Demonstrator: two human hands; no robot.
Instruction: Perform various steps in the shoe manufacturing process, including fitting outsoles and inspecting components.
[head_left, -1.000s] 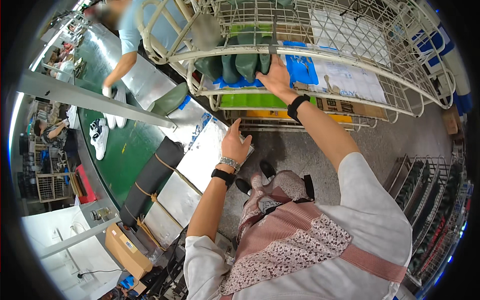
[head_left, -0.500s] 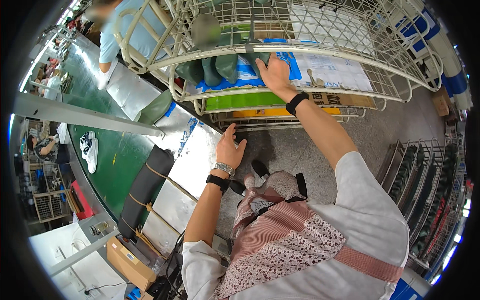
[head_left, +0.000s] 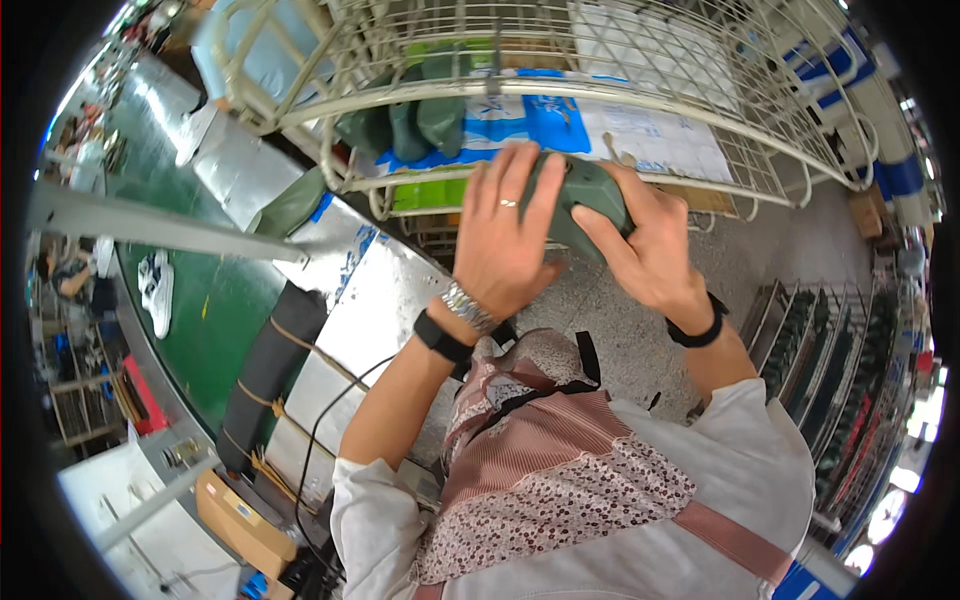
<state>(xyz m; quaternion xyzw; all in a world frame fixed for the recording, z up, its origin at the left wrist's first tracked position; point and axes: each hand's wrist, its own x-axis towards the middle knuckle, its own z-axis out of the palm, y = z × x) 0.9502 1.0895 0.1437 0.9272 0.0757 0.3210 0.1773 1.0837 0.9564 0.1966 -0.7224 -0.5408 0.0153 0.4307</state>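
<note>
Green shoe last [head_left: 592,198] is clasped by right hand [head_left: 650,245], thumb laid on its near side, just in front of wire rack [head_left: 420,91]. Its left side is overlapped by left hand [head_left: 503,232], fingers extended, blurred; grip there cannot be told. More green lasts [head_left: 440,118] are shelved behind, leftward.
</note>
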